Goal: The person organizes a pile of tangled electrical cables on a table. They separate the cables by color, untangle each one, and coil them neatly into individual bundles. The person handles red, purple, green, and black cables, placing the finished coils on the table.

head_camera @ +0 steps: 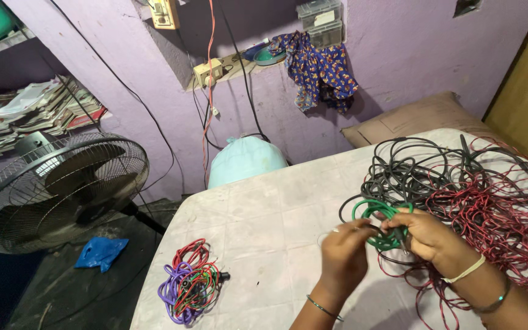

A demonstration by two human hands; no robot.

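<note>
My left hand (pixel 343 260) and my right hand (pixel 433 240) meet over a small coil of green wire (pixel 376 212) on the pale tabletop (pixel 264 220). Both hands pinch the coil, the right hand also closing on a thin metal tip. Behind and right of the hands lies a large tangle of black cable (pixel 417 168) mixed with red wire (pixel 496 214). At the table's near left corner sits a bundle of purple, red and green wires (pixel 189 282), well apart from both hands.
A black pedestal fan (pixel 56 189) stands on the floor at left, with a blue bag (pixel 100 252) below it. A light blue sack (pixel 244 160) leans by the purple wall. Brown pillow (pixel 410 119) at the far table edge. Stacked papers (pixel 25 113) fill a shelf.
</note>
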